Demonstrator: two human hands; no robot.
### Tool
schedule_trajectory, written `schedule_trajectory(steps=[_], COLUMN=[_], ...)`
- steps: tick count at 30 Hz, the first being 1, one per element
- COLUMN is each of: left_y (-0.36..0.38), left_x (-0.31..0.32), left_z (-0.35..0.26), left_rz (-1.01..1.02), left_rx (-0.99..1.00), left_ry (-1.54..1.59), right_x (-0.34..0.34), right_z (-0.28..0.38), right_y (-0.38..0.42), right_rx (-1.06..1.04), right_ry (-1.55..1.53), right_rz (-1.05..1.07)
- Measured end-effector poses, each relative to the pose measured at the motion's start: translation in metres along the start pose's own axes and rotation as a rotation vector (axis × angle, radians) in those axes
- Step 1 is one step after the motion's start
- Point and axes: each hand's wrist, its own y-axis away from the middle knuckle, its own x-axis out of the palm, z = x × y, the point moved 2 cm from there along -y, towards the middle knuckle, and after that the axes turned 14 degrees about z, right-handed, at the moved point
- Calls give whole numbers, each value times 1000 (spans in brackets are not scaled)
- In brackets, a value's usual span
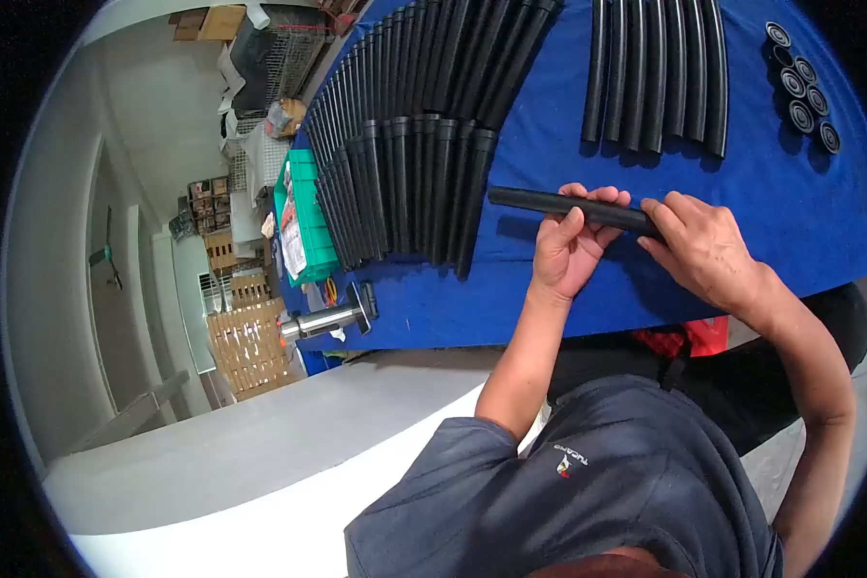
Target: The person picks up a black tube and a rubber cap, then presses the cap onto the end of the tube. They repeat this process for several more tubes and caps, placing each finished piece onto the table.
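Observation:
A black tube point(530, 199) is held level over the blue cloth by both of my hands. My left hand point(573, 246) supports it near its middle, thumb on the near side and fingers curled behind. Around the tube's right end my right hand point(705, 249) is closed, and its fingers hide that end. Beyond my hands lies a row of loose black tubes point(655, 77) side by side. To the far right sit several round black caps point(801, 117) with ringed faces.
Many black tubes with collared ends point(395, 193) lie in two rows on the left of the blue-covered table point(539, 294). A green crate point(303, 212) stands at the table's left edge, near a metal cylinder-shaped tool point(326, 320). Something red point(708, 335) shows under the near edge.

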Motion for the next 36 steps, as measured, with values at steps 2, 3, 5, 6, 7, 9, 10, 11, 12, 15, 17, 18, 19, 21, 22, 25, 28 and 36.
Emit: schedule_trajectory(steps=[2,3,5,6,7,9,10,11,12,15,17,18,19,21,22,25,28,36], left_y=[0,0,1,0,0,-1,-1,0,-1,0,-1,-1,0,1,1,-1,1,0], left_x=[-2,-3,-2,-1,0,2,1,-1,-1,0,0,0,-1,-3,-4,-2,0,-1], left_z=[-1,-2,-1,-1,-1,-1,-1,-1,-1,-1,-2,-2,-2,-2,-1,-1,-1,-2], left_rz=[53,79,49,35,26,3,27,51,76,32,21,11,25,57,51,32,21,3], left_rx=[-5,-8,-8,-8,-12,-19,-14,-11,-8,-5,-14,-16,-14,-11,-9,-10,-6,-20], left_ry=[2,2,-9,-14,0,30,15,0,-15,-15,-1,6,1,-8,-8,-2,5,30], right_x=[-3,-3,0,2,5,9,8,4,-1,5,7,7,6,-14,-19,5,4,5], right_z=[-8,-12,-13,-13,-11,-4,-2,-7,-13,-13,-8,-4,-1,-2,-2,-15,-5,-5], right_y=[1,1,2,1,1,3,3,2,0,0,3,4,4,-5,-6,1,3,1], right_rx=[30,45,22,11,-20,-81,-48,5,57,16,-26,-20,-14,188,289,-35,-43,-15], right_ry=[-195,-293,-240,-213,-107,103,67,-46,-159,-103,-2,11,23,-303,-465,-140,-35,-6], right_rz=[137,206,135,100,49,-49,-18,98,215,110,-3,-4,-6,289,435,32,-5,-6])
